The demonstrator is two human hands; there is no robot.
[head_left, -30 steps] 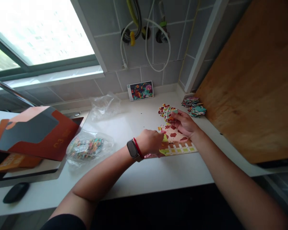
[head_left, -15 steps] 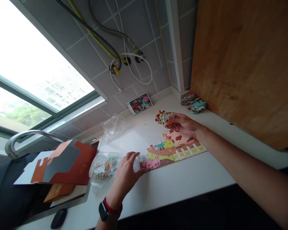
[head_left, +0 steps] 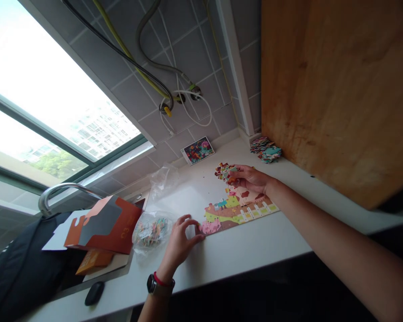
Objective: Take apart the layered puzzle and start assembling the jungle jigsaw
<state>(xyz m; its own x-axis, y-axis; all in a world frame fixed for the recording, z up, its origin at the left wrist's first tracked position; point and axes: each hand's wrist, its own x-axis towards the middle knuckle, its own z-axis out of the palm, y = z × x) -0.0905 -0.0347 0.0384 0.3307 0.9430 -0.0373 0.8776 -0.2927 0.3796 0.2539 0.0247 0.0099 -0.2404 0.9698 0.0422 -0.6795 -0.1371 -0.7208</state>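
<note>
Just moved half-open left hand [head_left: 182,240] from middle of assembled puzzle [head_left: 235,212] to left end, near front edge of counter [head_left: 231,257], uncovering that middle, with loose pieces [head_left: 233,171] gripped in right hand [head_left: 253,179].

Room on counter [head_left: 190,190] btwn card [head_left: 199,150] & puzzle [head_left: 233,215], plastic bag [head_left: 153,230] blocking L, wood panel [head_left: 325,94] R

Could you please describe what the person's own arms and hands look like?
The left hand and right hand are bare, with no gloves; no sleeves show on the visible arms. The left wrist wears a dark-faced, rounded watch with a grey-brown strap, and beside it a thin red band. Nothing worn shows on the right wrist.
</note>
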